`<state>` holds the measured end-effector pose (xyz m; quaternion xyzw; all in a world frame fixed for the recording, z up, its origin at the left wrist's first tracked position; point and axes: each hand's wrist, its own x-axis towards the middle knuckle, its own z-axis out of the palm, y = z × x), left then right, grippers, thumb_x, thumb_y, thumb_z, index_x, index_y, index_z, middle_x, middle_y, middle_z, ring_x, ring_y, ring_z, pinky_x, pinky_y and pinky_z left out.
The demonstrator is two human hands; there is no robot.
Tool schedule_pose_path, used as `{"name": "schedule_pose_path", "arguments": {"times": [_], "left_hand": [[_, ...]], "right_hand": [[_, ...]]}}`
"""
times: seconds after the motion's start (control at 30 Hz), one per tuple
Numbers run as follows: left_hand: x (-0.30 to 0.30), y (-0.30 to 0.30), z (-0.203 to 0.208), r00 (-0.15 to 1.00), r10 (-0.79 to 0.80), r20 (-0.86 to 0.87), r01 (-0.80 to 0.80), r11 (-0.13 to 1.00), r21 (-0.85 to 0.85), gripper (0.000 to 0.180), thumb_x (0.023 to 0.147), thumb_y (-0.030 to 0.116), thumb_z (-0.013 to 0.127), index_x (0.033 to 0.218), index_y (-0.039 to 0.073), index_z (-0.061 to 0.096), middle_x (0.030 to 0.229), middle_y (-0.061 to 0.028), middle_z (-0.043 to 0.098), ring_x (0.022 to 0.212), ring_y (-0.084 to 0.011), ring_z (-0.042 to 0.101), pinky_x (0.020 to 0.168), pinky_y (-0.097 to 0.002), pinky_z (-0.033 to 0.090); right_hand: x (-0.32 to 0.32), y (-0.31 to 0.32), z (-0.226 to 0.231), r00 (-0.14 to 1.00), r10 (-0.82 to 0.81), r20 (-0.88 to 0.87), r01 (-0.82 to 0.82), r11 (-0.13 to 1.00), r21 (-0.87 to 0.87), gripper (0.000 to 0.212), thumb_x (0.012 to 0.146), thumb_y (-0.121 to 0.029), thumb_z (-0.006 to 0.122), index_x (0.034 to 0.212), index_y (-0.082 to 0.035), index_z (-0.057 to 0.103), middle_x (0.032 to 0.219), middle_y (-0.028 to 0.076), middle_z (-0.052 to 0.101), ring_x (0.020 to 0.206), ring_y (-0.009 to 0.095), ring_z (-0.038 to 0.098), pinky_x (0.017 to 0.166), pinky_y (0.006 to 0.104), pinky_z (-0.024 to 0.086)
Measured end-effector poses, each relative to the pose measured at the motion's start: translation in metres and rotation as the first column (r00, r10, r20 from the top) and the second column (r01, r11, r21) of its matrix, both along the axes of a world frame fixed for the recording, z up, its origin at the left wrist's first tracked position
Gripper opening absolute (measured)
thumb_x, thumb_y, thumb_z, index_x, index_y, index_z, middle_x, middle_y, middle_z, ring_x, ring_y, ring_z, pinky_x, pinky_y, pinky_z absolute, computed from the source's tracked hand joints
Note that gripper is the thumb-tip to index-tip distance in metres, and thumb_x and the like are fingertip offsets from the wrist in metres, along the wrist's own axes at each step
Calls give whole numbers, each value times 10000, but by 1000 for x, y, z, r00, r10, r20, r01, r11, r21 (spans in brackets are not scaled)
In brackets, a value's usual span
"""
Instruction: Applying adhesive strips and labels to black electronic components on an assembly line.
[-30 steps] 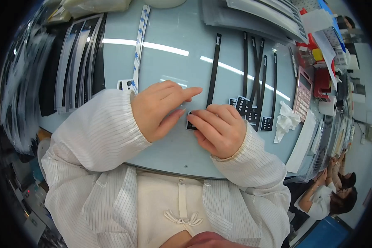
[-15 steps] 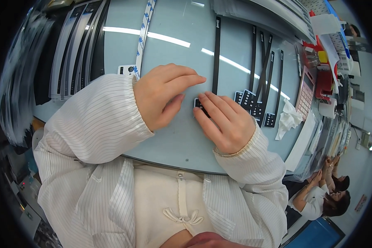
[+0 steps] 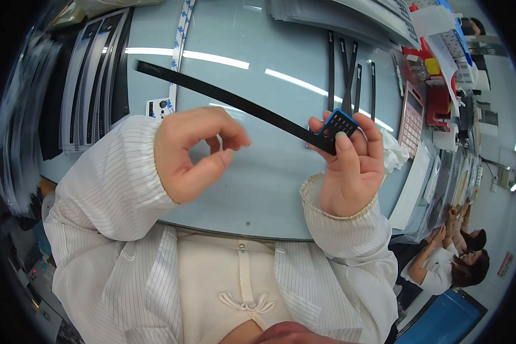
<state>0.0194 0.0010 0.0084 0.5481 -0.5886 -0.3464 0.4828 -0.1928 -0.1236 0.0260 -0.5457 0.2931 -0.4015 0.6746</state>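
My right hand (image 3: 352, 180) is raised above the table with its thumb and fingers closed on a long, thin black strip (image 3: 235, 103). The strip has a wider end with rows of small marks and a blue edge. That end is pinched, and the long part slants up and to the left, its tip over a white strip with blue print (image 3: 180, 40). My left hand (image 3: 180, 146) hovers below the strip, fingers loosely bent, thumb apart from them, holding nothing. Beyond my right hand lie several similar black strips (image 3: 331, 69), their lower ends partly hidden by it.
Stacked clear-and-black sheets (image 3: 94, 80) lie at the left. More sheets (image 3: 338, 23) are piled at the far side. At the right are a pink calculator (image 3: 410, 117), a crumpled white tissue (image 3: 394, 152) and red holders (image 3: 438, 106). Two people sit farther right.
The black strip lay on the table under my right fingers; now it is lifted and swung leftward in my right hand. My left hand has drawn back left and its fingers curled.
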Motion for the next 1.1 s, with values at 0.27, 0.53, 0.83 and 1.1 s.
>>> {"name": "schedule_pose_path", "arguments": {"times": [0.27, 0.53, 0.83, 1.1], "left_hand": [[-9, -9, 1, 862, 154, -484, 37, 932, 361, 351, 995, 268, 517, 1125, -41, 620, 850, -97, 647, 699, -156, 641, 626, -263, 518], [-10, -17, 2, 707, 438, -556, -147, 859, 491, 406, 1020, 348, 467, 963, -7, 656, 690, -70, 606, 549, -143, 597, 510, -245, 479], [-12, -7, 9, 826, -87, -557, 444, 710, 547, 364, 987, 321, 541, 777, 45, 651, 634, -9, 567, 525, -73, 471, 499, -237, 361], [-20, -6, -4, 805, -314, -504, 528, 767, 365, 340, 1003, 264, 522, 793, 18, 629, 608, -13, 544, 548, -101, 485, 516, -262, 370]], "right_hand": [[-2, 6, -11, 990, 129, -51, -65, 759, 647, 194, 922, -10, 516, 1098, -60, 452, 1039, 206, 647, 1009, 412, 666, 786, 408, 610], [-5, 13, -10, 924, 382, -19, -282, 714, 641, 178, 915, 23, 516, 1022, -73, 411, 1043, 221, 660, 891, 412, 700, 698, 414, 619], [0, -5, -12, 916, 344, -208, -321, 937, 140, 473, 957, -256, 621, 1293, 50, 491, 1042, 157, 649, 743, 121, 608, 662, 261, 510], [3, 4, -3, 914, 390, -108, -342, 887, 312, 162, 934, -17, 607, 1079, 49, 577, 802, 95, 637, 612, 162, 652, 503, 243, 495]]}}
